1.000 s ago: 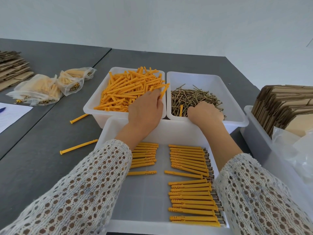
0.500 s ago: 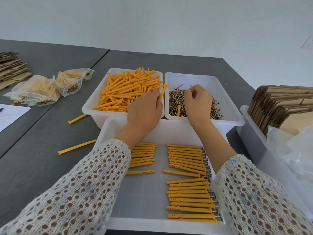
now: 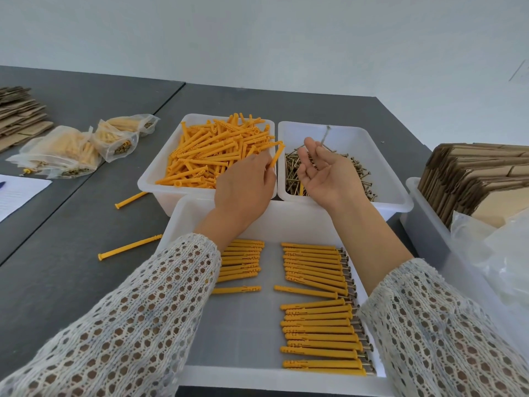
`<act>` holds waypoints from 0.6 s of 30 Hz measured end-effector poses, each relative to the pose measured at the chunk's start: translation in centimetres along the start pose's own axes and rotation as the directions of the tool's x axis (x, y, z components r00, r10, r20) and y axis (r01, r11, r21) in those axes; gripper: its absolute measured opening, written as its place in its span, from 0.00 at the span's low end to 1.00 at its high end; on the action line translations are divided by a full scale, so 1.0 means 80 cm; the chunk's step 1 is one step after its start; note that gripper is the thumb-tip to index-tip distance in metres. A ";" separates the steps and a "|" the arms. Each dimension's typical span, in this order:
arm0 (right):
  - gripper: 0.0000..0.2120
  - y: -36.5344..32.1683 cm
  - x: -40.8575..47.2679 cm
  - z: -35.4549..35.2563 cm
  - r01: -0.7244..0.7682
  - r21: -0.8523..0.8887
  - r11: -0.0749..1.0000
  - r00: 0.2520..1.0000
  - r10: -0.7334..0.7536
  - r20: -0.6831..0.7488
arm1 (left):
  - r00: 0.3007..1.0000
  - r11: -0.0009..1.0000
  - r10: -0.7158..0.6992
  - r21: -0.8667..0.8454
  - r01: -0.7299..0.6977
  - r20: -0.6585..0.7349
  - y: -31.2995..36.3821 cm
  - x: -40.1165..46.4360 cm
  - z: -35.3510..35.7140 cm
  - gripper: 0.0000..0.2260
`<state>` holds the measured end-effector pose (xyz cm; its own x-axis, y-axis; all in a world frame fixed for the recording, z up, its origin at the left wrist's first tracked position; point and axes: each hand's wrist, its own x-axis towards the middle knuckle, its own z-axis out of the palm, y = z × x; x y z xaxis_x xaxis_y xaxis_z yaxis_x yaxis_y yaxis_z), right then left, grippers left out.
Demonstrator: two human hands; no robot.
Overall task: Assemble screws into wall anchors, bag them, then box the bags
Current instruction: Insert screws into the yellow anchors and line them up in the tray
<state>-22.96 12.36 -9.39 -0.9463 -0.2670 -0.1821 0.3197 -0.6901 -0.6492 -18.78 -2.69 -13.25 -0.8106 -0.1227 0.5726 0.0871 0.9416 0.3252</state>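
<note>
1. The left hand (image 3: 246, 184) pinches one yellow anchor (image 3: 276, 154) at its lower end; the anchor slants up over the rim between the anchor bin (image 3: 148, 179) and the screw bin (image 3: 398, 196).
2. The right hand (image 3: 329, 170), palm up above the screw pile (image 3: 292, 173), holds a thin screw (image 3: 325, 136) at its fingertips, pointing up and away.
3. Assembled anchors (image 3: 317, 333) lie in rows in the near tray (image 3: 274, 216).

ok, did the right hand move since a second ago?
Yes. The right hand went from the near rim of the screw bin up over the screws, turning palm up and pinching a screw.
</note>
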 end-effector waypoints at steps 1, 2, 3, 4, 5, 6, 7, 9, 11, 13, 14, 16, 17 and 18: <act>0.08 0.000 0.001 0.000 0.005 -0.042 0.999 1.000 -0.004 0.023 | 1.000 1.000 0.001 0.000 -0.001 0.002 0.000 0.000 0.000 0.07; 0.07 0.000 0.001 0.001 0.012 -0.093 0.996 0.999 -0.008 0.045 | 1.000 1.000 0.002 -0.002 -0.002 0.005 0.000 0.000 -0.001 0.07; 0.07 0.001 0.002 0.002 0.022 -0.158 0.987 0.998 -0.012 0.066 | 1.000 1.000 0.004 -0.004 -0.004 0.010 0.000 0.000 -0.001 0.07; 0.07 0.003 0.002 0.003 0.039 -0.240 0.970 0.996 -0.020 0.082 | 1.000 1.000 0.011 -0.008 -0.011 0.019 0.000 0.000 -0.001 0.08; 0.07 0.006 0.002 0.005 0.065 -0.329 0.942 0.995 -0.037 0.090 | 0.999 1.000 0.024 -0.015 -0.024 0.029 0.001 0.000 -0.002 0.08; 0.08 0.009 0.002 0.007 0.097 -0.412 0.906 0.994 -0.064 0.093 | 0.999 0.999 0.039 -0.025 -0.038 0.037 0.001 0.000 -0.003 0.09; 0.10 0.013 0.001 0.008 0.130 -0.475 0.870 0.991 -0.098 0.091 | 0.998 0.998 0.050 -0.035 -0.049 0.042 0.001 0.000 -0.003 0.09; 0.14 0.020 0.000 0.011 0.181 -0.546 0.818 0.983 -0.167 0.075 | 0.997 0.998 0.055 -0.046 -0.053 0.045 0.001 0.000 -0.004 0.09; 0.17 0.023 0.000 0.011 0.209 -0.570 0.794 0.974 -0.220 0.051 | 0.997 0.997 0.057 -0.047 -0.054 0.047 0.001 0.001 -0.004 0.09; 0.19 0.022 0.002 0.011 0.221 -0.557 0.801 0.967 -0.254 0.018 | 0.996 0.997 0.072 -0.046 -0.069 0.054 0.001 0.002 -0.003 0.09; 0.19 0.021 0.002 0.011 0.216 -0.536 0.816 0.966 -0.257 -0.002 | 0.995 0.996 0.081 -0.047 -0.079 0.055 0.001 0.001 -0.003 0.08; 0.19 0.019 0.002 0.011 0.194 -0.471 0.861 0.974 -0.227 -0.014 | 0.994 0.995 0.092 -0.054 -0.089 0.057 0.000 0.001 -0.004 0.08; 0.19 0.018 0.002 0.011 0.182 -0.441 0.879 0.978 -0.208 -0.011 | 0.994 0.994 0.094 -0.057 -0.091 0.061 0.000 0.002 -0.004 0.08; 0.18 0.018 0.002 0.011 0.175 -0.424 0.889 0.980 -0.198 -0.010 | 0.993 0.994 0.097 -0.057 -0.093 0.069 0.000 0.002 -0.004 0.09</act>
<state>-22.60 10.74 -9.69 -0.9913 -0.1183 -0.0577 0.0984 -0.3748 -0.9219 -18.70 -2.83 -12.89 -0.8362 -0.0089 0.5483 0.1951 0.9296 0.3126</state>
